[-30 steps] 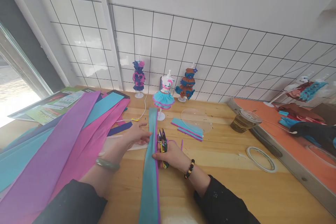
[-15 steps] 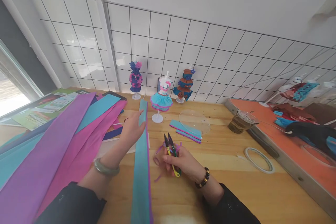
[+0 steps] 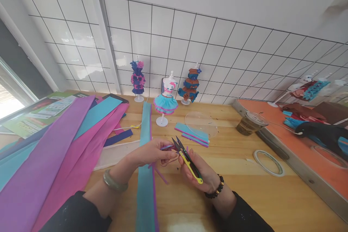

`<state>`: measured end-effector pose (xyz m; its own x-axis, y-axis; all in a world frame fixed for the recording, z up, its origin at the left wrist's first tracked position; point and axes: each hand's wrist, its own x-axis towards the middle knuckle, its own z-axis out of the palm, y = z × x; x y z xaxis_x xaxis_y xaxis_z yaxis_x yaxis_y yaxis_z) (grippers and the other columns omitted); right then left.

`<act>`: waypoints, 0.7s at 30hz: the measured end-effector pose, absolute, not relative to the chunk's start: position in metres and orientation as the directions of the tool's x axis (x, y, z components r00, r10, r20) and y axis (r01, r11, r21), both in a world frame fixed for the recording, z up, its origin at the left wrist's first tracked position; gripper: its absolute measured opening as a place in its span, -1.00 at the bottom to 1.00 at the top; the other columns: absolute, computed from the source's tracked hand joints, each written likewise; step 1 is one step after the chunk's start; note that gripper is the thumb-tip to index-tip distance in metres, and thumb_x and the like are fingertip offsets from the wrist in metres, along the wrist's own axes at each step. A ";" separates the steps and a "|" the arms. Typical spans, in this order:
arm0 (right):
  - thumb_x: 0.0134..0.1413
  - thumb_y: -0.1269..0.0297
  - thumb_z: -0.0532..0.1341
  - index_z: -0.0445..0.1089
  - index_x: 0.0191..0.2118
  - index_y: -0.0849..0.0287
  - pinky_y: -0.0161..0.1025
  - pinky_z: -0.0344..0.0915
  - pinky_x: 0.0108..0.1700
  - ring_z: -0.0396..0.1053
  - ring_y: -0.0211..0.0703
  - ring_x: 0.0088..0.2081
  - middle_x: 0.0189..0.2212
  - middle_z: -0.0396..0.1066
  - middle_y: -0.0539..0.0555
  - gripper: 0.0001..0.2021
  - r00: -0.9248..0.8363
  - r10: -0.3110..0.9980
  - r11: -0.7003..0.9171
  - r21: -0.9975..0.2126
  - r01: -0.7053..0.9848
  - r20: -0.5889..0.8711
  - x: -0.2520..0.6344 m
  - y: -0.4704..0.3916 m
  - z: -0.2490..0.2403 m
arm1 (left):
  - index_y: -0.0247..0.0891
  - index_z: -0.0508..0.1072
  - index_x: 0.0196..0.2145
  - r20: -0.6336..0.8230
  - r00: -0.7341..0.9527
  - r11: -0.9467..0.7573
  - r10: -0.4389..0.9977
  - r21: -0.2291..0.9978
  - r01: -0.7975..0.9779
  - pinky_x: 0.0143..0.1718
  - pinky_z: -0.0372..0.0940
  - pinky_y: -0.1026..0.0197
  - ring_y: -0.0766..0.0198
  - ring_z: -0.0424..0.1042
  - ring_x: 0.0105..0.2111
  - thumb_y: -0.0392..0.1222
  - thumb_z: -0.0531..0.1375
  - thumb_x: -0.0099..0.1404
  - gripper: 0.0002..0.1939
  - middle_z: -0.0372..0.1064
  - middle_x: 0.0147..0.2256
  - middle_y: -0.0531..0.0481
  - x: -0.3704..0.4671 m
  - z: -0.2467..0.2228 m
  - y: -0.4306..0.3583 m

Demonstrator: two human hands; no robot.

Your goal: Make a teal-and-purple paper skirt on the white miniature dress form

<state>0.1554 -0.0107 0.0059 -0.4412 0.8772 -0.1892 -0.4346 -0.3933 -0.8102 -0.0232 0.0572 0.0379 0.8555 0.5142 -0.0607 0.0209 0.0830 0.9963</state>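
My left grip [image 3: 151, 151] pinches a thin strip [image 3: 166, 147], my right grip [image 3: 207, 174] holds snips [image 3: 187, 162]; blades [image 3: 178, 145] this near risk nicking my fingertips [image 3: 172, 155].

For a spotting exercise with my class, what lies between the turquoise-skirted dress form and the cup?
Between the turquoise-skirted dress form and the cup, the head view shows a clear disc overlapping turquoise strips.

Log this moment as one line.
left hand: thin purple scraps | right hand: yellow-handled snips, blades apart | under left hand: turquoise strip on table
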 end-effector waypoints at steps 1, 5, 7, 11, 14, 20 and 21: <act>-0.14 -0.23 0.19 0.28 -0.46 0.24 -0.48 -0.14 -0.78 -0.03 -0.48 -0.85 -0.83 0.20 -0.14 -0.48 -0.451 0.868 -0.420 -0.794 -0.440 -0.209 0.157 -0.011 0.006 | -0.30 0.42 -0.52 -0.069 0.846 0.082 0.529 0.996 0.029 -0.53 0.02 0.29 0.41 0.06 -0.61 0.08 0.17 0.15 -0.65 0.14 -0.63 0.11 -0.024 0.038 0.058; -0.22 -0.32 0.16 0.27 -0.49 0.22 -0.45 -0.15 -0.79 -0.09 -0.49 -0.87 -0.86 0.15 -0.16 -0.43 -0.524 0.809 -0.496 -0.785 -0.370 -0.265 0.163 -0.014 0.005 | -0.30 0.42 -0.54 -0.097 0.789 0.138 0.607 0.990 0.016 -0.58 -0.09 0.28 0.43 -0.06 -0.65 0.15 0.15 0.14 -0.58 0.00 -0.69 0.16 -0.027 0.036 0.060; -0.23 -0.35 0.14 0.28 -0.48 0.23 -0.44 -0.15 -0.79 -0.10 -0.48 -0.88 -0.87 0.14 -0.16 -0.40 -0.537 0.796 -0.499 -0.804 -0.324 -0.278 0.167 -0.017 0.003 | -0.31 0.47 -0.37 -0.120 0.753 0.194 0.646 0.981 -0.010 -0.58 -0.13 0.29 0.44 -0.12 -0.66 0.15 0.17 0.13 -0.59 -0.06 -0.69 0.20 -0.028 0.034 0.062; -0.18 -0.34 0.11 0.30 -0.45 0.24 -0.45 -0.16 -0.79 -0.10 -0.47 -0.89 -0.88 0.13 -0.16 -0.40 -0.541 0.803 -0.457 -0.842 -0.286 -0.252 0.176 -0.028 0.000 | -0.30 0.43 -0.24 -0.154 0.654 0.307 0.741 0.943 -0.126 -0.59 -0.18 0.32 0.46 -0.17 -0.68 0.12 0.17 0.14 -0.59 -0.13 -0.70 0.24 -0.028 0.029 0.070; -0.17 -0.32 0.11 0.31 -0.42 0.25 -0.45 -0.16 -0.79 0.00 -0.43 -0.87 -0.84 0.20 -0.12 -0.40 -0.484 0.841 -0.379 -0.902 -0.205 -0.243 0.179 -0.036 0.004 | -0.28 0.39 -0.21 -0.188 0.558 0.331 0.809 0.928 -0.168 -0.61 -0.21 0.34 0.46 -0.14 -0.69 0.07 0.18 0.15 -0.62 -0.11 -0.68 0.24 -0.026 0.025 0.072; 0.10 -0.15 0.00 0.31 -0.41 0.21 -0.35 0.09 -0.59 0.21 -0.29 -0.69 -0.72 0.26 -0.04 -0.53 0.006 0.996 -0.081 -0.902 0.425 -0.087 0.193 -0.047 0.022 | -0.24 0.33 -0.18 -0.222 0.526 0.343 0.821 0.928 -0.144 -0.62 -0.17 0.36 0.49 -0.07 -0.68 0.00 0.23 0.12 -0.64 -0.07 -0.64 0.24 -0.019 0.023 0.065; 0.13 -0.11 -0.01 0.30 -0.43 0.19 -0.31 0.12 -0.54 0.26 -0.23 -0.62 -0.69 0.29 0.00 -0.56 0.098 0.995 -0.069 -0.801 0.595 -0.013 0.198 -0.049 0.023 | -0.24 0.33 -0.18 -0.221 0.522 0.341 0.824 0.929 -0.145 -0.62 -0.15 0.37 0.49 -0.05 -0.67 0.00 0.24 0.11 -0.63 -0.05 -0.62 0.23 -0.018 0.024 0.064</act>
